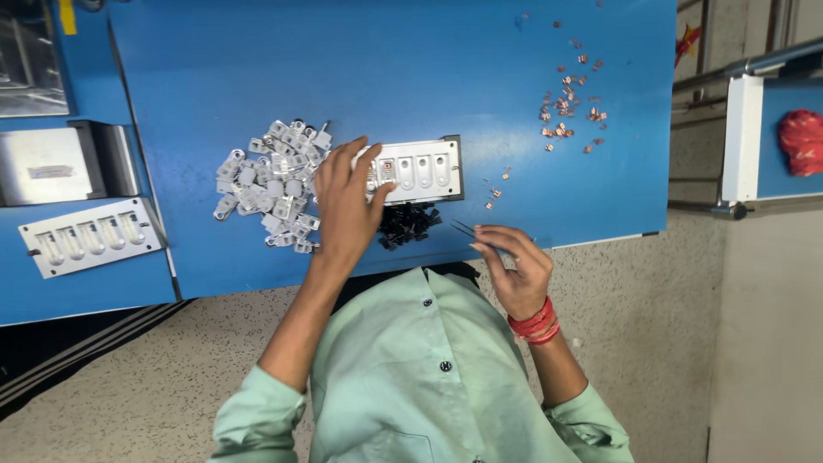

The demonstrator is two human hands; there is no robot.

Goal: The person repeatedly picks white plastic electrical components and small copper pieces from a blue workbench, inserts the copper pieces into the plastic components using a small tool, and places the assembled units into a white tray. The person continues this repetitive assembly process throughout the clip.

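On the counter, my fixture plate lies between the clips at left and copper bits at right.

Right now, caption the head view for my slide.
Left hand steadies a white slotted tray on a blue table; right hand holds tweezers.

White moulded tray: rectangular, long axis left-right, sits flat on the blue table near its front edge, on a dark backing that shows at its right end. Four oblong pockets visible in a row; the leftmost visible one carries a small part with a red mark, the other three look unfilled. Left end of tray covered by the left hand, fingertips resting on it. Tweezers: thin, dark, pinched in the right hand, tips pointing left toward the tray, just above the table edge, apart from the tray.
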